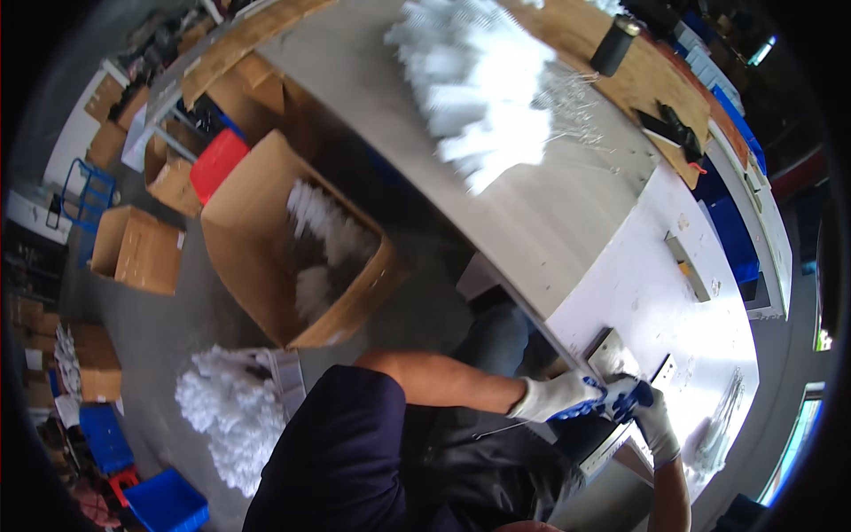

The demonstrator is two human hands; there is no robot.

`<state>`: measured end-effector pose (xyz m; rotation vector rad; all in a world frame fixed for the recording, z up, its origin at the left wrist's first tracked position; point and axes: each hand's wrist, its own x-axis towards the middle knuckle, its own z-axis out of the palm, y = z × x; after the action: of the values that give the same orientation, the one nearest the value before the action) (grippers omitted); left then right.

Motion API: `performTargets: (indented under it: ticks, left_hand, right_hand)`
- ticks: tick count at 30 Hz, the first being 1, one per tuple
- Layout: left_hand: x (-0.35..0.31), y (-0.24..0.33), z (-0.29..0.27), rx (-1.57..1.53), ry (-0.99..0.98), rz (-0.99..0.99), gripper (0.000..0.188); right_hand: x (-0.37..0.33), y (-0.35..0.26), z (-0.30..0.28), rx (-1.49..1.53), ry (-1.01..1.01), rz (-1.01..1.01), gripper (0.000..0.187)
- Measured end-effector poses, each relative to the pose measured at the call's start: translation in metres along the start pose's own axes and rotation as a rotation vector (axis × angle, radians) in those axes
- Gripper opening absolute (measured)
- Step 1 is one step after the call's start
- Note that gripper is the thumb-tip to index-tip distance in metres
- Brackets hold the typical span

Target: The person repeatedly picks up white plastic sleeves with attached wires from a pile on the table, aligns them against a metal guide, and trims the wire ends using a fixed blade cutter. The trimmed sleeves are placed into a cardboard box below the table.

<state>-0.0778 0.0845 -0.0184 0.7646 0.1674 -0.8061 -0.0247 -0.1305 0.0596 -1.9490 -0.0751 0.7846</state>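
Both my hands wear white gloves with blue-coated palms and fingers, and they meet at the near edge of the table. My left hand [560, 398] is closed, with a thin metal wire [501, 431] that has a small hooked end sticking out from it toward the left. Close against it, my right hand [649, 415] has its fingers curled in; what lies between the fingers is hidden. Just beyond the hands is a metal plate [613, 353] at the table edge. A slotted metal bar [606, 449] lies below them.
White bristle brushes with wire stems [483, 84] are heaped on the table [567, 239]. Loose wires [716, 430] lie at the right. A cardboard box [257, 230] holds more white pieces; a full white-bristle bin [288, 377] stands on the floor. A metal bracket [690, 266] lies beyond my hands.
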Motion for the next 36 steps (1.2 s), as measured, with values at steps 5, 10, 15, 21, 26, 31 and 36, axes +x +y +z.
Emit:
performTargets:
  ticks: [5, 10, 15, 21, 26, 31, 36]
  left_hand:
    - [0.008, 0.022, -0.014, 0.304, -0.050, -0.036, 0.018]
    - [0.014, 0.027, -0.025, 0.681, -0.054, 0.119, 0.023]
    - [-0.016, 0.032, -0.024, 1.321, 0.228, 0.690, 0.033]
    - [-0.062, 0.010, 0.012, 1.272, 0.472, 1.011, 0.045]
    - [-0.003, -0.012, -0.007, 0.293, 0.493, 0.489, 0.036]
    - [0.046, 0.022, 0.016, -0.085, 0.630, 0.617, 0.030]
    - [0.096, 0.052, 0.039, -0.340, 0.679, 0.651, 0.028]
  right_hand:
    - [0.017, 0.015, -0.013, -0.983, 0.146, -0.402, 0.036]
    - [0.032, 0.043, -0.019, -1.166, 0.199, -0.434, 0.057]
    - [0.032, 0.060, -0.003, -1.007, 0.304, -0.394, 0.051]
    - [0.018, 0.045, 0.014, -0.910, 0.444, -0.159, 0.036]
    - [0.017, 0.028, 0.027, -0.877, 0.513, -0.134, 0.033]
    - [0.023, 0.043, 0.026, -0.889, 0.550, -0.148, 0.035]
    - [0.015, 0.031, 0.011, -1.015, 0.406, -0.121, 0.037]
